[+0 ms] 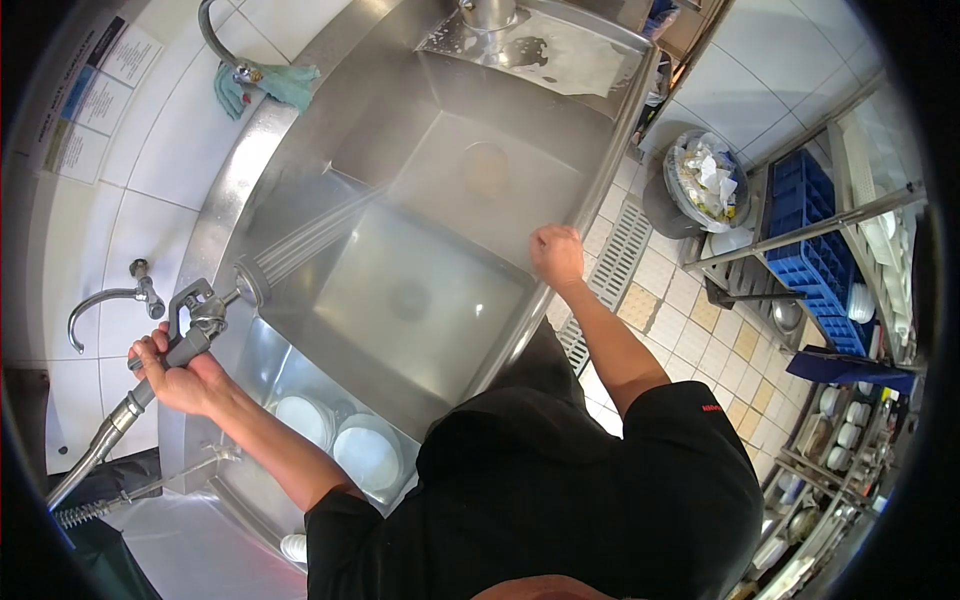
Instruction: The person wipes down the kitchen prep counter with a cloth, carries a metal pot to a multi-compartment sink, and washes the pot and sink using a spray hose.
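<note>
My left hand (178, 372) is wrapped around the grey handle of a pre-rinse spray gun (205, 318) at the left side of the sink. Water jets fan out from its round head toward the far basin (485, 170), where spray mist hangs. My right hand (556, 254) is curled into a fist at the sink's front rim, with nothing visible in it; whether it touches the rim I cannot tell. Between my arms lies a middle basin (425, 300) of cloudy water. Close to my left forearm, white plates (367, 455) stand in a nearer basin.
A curved tap (110, 298) and another tap with a green cloth (285, 85) are on the tiled wall. At right are a lined waste bin (706, 180), a floor drain grate (618, 265), and racks with blue crates (815, 260) and dishes. The spray hose (100, 445) runs down left.
</note>
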A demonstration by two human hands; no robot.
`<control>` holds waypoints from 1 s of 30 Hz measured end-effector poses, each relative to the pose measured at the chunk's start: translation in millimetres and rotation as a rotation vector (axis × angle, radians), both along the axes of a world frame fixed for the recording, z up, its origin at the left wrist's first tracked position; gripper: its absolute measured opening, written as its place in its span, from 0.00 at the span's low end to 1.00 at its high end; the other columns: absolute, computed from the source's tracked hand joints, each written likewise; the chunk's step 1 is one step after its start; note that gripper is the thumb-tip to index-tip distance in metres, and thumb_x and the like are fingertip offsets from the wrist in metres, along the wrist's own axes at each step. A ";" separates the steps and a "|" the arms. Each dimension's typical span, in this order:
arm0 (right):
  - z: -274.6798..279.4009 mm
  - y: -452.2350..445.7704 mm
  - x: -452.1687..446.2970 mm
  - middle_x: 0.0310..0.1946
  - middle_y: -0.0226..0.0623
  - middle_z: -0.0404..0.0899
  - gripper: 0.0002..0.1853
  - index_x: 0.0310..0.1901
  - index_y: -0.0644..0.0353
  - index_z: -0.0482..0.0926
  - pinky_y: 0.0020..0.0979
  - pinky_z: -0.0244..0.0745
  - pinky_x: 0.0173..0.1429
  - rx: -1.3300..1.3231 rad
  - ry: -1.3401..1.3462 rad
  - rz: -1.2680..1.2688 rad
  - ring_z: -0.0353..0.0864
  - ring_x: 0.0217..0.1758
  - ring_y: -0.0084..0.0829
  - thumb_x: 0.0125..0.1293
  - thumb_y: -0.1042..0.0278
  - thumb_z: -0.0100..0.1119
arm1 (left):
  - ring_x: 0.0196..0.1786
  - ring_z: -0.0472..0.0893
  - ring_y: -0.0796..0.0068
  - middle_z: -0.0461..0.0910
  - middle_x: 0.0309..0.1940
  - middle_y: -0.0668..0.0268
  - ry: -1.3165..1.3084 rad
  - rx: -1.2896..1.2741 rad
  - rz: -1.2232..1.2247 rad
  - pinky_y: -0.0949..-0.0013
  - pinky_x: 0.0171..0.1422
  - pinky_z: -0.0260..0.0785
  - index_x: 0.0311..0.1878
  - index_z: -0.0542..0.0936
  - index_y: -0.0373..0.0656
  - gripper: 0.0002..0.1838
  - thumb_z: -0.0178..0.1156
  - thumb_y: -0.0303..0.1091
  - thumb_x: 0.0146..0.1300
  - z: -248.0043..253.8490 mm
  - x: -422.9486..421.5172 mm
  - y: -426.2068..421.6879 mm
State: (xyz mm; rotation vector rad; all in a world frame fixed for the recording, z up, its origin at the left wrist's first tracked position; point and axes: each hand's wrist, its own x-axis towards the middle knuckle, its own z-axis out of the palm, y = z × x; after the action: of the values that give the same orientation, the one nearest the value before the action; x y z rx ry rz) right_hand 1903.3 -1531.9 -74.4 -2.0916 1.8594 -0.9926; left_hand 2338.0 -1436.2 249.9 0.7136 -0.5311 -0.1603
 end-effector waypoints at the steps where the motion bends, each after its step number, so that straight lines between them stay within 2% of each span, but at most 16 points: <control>1: 1.0 0.2 0.3 0.27 0.36 0.80 0.05 0.24 0.58 0.79 0.39 0.70 0.52 -0.002 -0.007 -0.003 0.78 0.37 0.41 0.55 0.70 0.57 | 0.29 0.69 0.72 0.67 0.24 0.65 -0.002 -0.003 -0.011 0.61 0.48 0.72 0.34 0.69 0.41 0.06 0.56 0.22 0.64 -0.6 1.5 0.4; 18: 6.5 0.0 2.5 0.26 0.35 0.79 0.05 0.25 0.57 0.79 0.39 0.70 0.53 0.030 -0.004 -0.014 0.78 0.37 0.40 0.56 0.69 0.59 | 0.30 0.67 0.74 0.65 0.23 0.68 0.025 0.061 -0.064 0.63 0.52 0.67 0.35 0.70 0.42 0.06 0.60 0.25 0.63 0.2 -19.2 11.4; 24: 5.9 -0.1 3.6 0.26 0.36 0.80 0.05 0.24 0.57 0.79 0.39 0.70 0.53 0.019 -0.018 -0.016 0.79 0.36 0.40 0.55 0.69 0.59 | 0.31 0.67 0.74 0.67 0.25 0.68 0.000 0.084 -0.068 0.62 0.52 0.67 0.38 0.70 0.42 0.06 0.58 0.26 0.64 -6.2 -27.3 28.0; 30: 5.5 -1.3 3.7 0.26 0.36 0.79 0.05 0.24 0.57 0.79 0.38 0.70 0.53 0.012 -0.018 -0.011 0.79 0.36 0.40 0.55 0.69 0.59 | 0.30 0.67 0.74 0.68 0.25 0.68 -0.013 0.014 -0.136 0.61 0.52 0.68 0.35 0.70 0.42 0.05 0.56 0.24 0.65 -13.8 -8.5 22.7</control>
State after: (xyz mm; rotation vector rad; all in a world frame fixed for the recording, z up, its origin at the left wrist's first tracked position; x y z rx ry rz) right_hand 1907.1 -1533.2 -68.9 -2.0611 1.8656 -0.9971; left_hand 2329.5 -1413.5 236.1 0.6927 -0.5917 -0.2865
